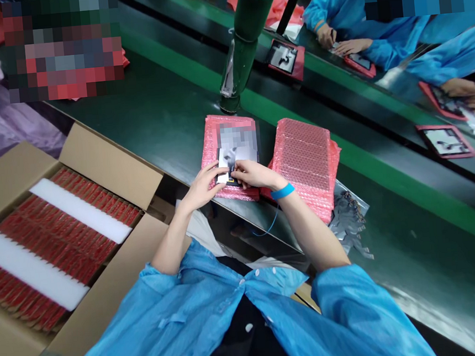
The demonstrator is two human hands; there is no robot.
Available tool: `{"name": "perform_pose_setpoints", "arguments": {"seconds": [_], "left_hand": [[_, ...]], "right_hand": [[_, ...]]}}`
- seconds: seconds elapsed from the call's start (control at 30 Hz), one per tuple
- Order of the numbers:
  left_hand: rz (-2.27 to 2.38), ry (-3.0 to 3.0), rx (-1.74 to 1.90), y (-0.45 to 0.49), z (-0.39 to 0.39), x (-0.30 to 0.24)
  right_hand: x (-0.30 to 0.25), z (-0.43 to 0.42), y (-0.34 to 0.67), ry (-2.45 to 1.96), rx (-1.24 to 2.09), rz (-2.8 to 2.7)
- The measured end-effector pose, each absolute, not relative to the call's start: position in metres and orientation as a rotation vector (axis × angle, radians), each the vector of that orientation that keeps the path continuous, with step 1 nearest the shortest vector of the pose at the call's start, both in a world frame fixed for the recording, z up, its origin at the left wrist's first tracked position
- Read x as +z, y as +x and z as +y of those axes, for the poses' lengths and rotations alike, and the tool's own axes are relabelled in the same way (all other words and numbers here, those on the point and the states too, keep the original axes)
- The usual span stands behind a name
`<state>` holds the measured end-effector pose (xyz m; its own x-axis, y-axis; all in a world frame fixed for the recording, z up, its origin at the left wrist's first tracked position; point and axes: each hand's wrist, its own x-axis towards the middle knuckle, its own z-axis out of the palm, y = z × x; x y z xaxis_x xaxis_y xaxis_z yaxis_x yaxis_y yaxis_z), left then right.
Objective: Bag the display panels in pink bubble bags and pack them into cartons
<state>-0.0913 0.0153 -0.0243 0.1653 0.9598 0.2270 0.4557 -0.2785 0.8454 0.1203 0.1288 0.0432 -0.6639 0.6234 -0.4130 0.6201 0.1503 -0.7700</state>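
Observation:
A flat panel (227, 166) with a dark rim and a grey-and-white face, partly blurred out, lies on a pink bubble-wrap bag (208, 142) on the bench. My left hand (202, 189) rests at the panel's left edge, fingers stretched and thumb apart. Over its lower part, my right hand (254, 174) has its fingers curled into a pinch; what they grip, if anything, is hidden. A blue wrist strap (282, 190) with a thin cord is on my right wrist. To the right lie stacked pink bubble-wrap bags (302, 155) and a pile of grey flex cables (348, 221).
An open cardboard box (111, 161) with rows of red-wrapped pieces and white foam strips (80, 211) stands at left. A green post-like holder (243, 50) rises behind the bags. Across the green bench (417, 234), co-workers' hands (354, 46) handle similar panels.

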Motion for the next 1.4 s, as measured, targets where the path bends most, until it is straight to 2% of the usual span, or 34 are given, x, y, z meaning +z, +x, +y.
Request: {"name": "perform_pose_setpoints", "arguments": {"seconds": [1.07, 1.4], "left_hand": [[1.333, 1.817, 1.055, -0.0924, 0.0153, -0.0250], [1.364, 1.935, 0.985, -0.0900, 0.0163, -0.0234]], "right_hand": [[0.0447, 0.1328, 0.1214, -1.264, 1.649, -2.363], [0.0470, 0.1231, 0.1168, -1.427, 1.198, -2.548]]}}
